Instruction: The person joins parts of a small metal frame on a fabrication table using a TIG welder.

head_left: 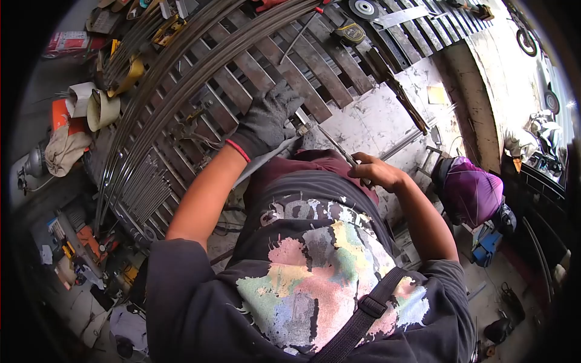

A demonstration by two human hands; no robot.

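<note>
Grey-gloved, your left hand (270, 114) is resting at the metal piece (302, 128) by the slatted bench (311, 98), finger closure unclear. Your bare right hand (377, 172) is grasping the thin rod (334, 143), its long axis slanting up-left toward that piece, left hand nearer.

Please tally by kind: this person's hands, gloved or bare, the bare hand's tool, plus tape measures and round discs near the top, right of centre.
Dark grey gloved hand: 1
Bare hand: 1
Slender rod-like tool: 1
Yellow-and-black tape measure: 1
Round grey disc: 1
Total: 5
</note>
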